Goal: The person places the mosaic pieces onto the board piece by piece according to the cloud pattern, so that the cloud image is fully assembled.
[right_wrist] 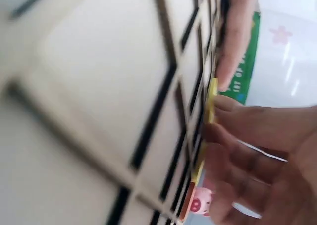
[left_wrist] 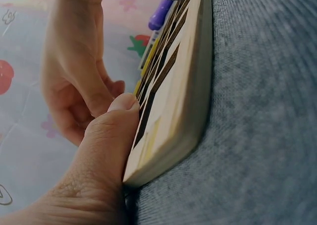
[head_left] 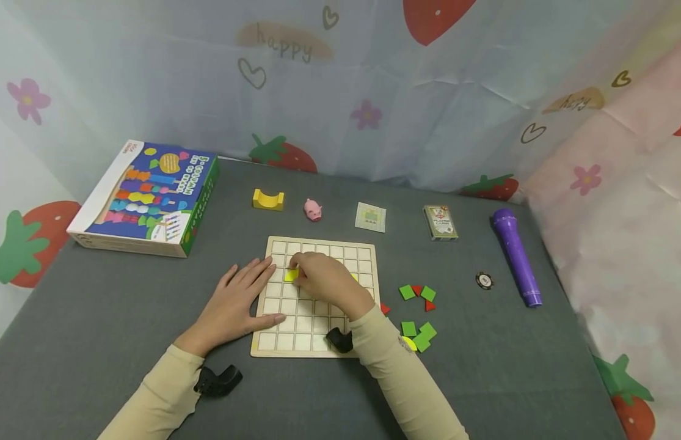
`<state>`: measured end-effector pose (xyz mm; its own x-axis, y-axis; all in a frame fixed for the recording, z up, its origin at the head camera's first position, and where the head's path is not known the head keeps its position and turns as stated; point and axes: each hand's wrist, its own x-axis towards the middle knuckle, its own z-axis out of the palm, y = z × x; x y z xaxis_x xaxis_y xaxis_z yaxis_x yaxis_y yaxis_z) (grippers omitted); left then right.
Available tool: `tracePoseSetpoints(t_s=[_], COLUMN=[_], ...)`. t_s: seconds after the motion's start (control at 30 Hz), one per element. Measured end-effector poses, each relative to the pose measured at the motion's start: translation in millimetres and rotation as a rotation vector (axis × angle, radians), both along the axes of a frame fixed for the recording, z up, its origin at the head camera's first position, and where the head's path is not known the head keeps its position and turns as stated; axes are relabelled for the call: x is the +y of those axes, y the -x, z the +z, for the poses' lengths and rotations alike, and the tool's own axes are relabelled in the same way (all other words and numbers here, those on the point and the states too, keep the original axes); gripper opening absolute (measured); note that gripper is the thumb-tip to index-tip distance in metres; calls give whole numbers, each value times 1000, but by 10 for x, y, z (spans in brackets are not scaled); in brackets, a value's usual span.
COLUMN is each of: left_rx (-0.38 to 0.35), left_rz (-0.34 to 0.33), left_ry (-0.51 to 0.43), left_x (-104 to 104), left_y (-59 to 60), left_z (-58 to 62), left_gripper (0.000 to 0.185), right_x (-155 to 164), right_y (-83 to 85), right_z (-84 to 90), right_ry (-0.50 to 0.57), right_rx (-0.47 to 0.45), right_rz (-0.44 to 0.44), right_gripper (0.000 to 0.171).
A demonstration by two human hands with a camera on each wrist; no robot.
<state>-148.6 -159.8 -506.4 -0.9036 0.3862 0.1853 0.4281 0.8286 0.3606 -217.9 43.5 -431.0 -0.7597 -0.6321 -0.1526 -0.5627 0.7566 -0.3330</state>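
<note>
A wooden grid board [head_left: 286,340] lies flat on the grey table. My left hand [head_left: 238,305] rests along its left edge with spread fingers, the thumb over the lower left squares. In the left wrist view that thumb [left_wrist: 111,136] presses on the board's rim. Over the upper middle of the board, my right hand [head_left: 329,278] pinches a yellow square tile [head_left: 291,275] between thumb and index finger. The right wrist view has the yellow tile [right_wrist: 212,101] close against the grid at the fingertips. Another yellow piece [head_left: 354,277] shows beyond the right hand, partly hidden.
Green tiles [head_left: 408,329] and red triangles [head_left: 430,305] lie right of the board, some behind the right sleeve. Behind it are a yellow block [head_left: 268,200], pink pig [head_left: 313,209], paper square [head_left: 370,217] and card box [head_left: 441,222]. A game box [head_left: 148,195], chip [head_left: 484,280] and purple tube [head_left: 517,256] flank these.
</note>
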Motion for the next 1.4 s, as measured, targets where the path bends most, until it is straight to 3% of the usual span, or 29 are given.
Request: tracePoseSetpoints(t_s=[0.2, 0.4, 0.57, 0.67, 0.8, 0.97, 1.13, 1.27, 1.4], left_rx=[-6, 21, 40, 36, 28, 23, 29, 39, 33], left_rz=[-5, -26, -43, -46, -45, -45, -55, -57, -47], left_ry=[-3, -24, -34, -32, -32, -26, -31, -31, -19], left_x=[15, -1, -5, -2, -2, -5, -6, -4, -8], left_y=[-5, -2, 3, 4, 1, 4, 3, 13, 21], left_z=[-10, 10, 12, 12, 22, 15, -18, -32, -35], left_gripper=[97, 90, 82, 80, 79, 78, 77, 77, 78], right_x=[235, 696, 1197, 1478, 1735, 1904, 1923, 1867, 1828], right_y=[-86, -182, -270, -318, -380, -518, -687, -783, -820], right_z=[142, 367, 501, 519, 438, 290, 237, 222, 173], right_ry=[33, 127, 204, 225, 152, 63, 30, -1, -18], right_rx=[44, 87, 189, 197, 105, -37, -122, -239, -270], right_rz=[-36, -117, -240, -324, -361, -320, -265, -260, -275], right_gripper=[26, 25, 21, 21, 25, 23, 12, 15, 17])
